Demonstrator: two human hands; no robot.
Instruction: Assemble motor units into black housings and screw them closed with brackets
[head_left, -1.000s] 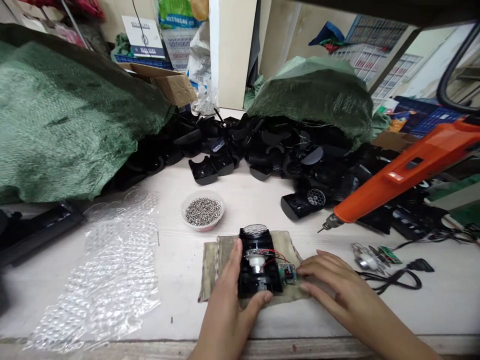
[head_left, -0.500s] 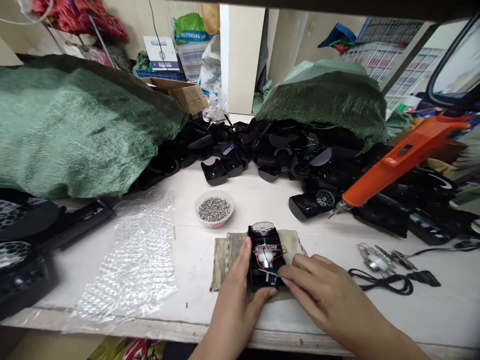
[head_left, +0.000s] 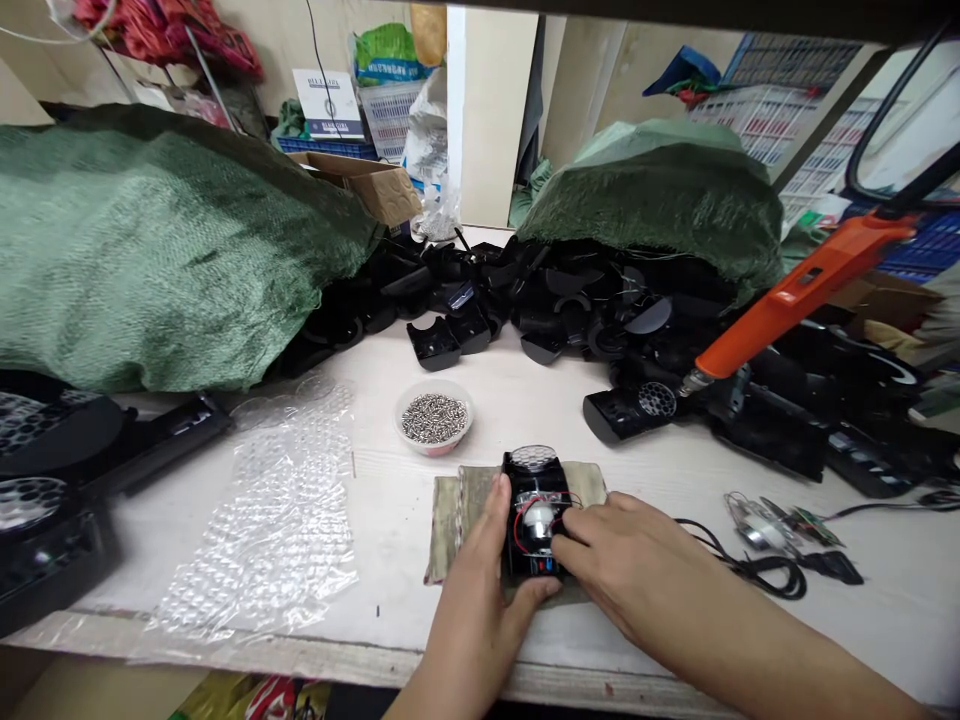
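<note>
A black plastic housing [head_left: 517,464] with a honeycomb grille at its far end lies on a folded cloth pad [head_left: 446,520]. Along its left side my left hand [head_left: 480,590] grips it, fingers on the wall and thumb at the near end. Inside sits a silver-and-white motor [head_left: 538,522] with thin red wires looping round it. My right hand [head_left: 622,560] reaches in from the right, fingers pinched together against the motor's right side, near the end of a thin pale strip. What those fingertips hold is hidden.
A bowl of small screws [head_left: 433,418] stands behind the pad. Bubble wrap [head_left: 262,520] lies left. An orange electric screwdriver [head_left: 802,300] hangs at right, above a black cable [head_left: 765,570] and loose motor parts [head_left: 765,525]. Black housings [head_left: 555,300] and green sacks [head_left: 172,240] line the back.
My right fingers have pressed in closer to the motor, and the thin strip they held has shifted lower in the housing. The orange screwdriver has swung slightly. My left hand keeps its grip.
</note>
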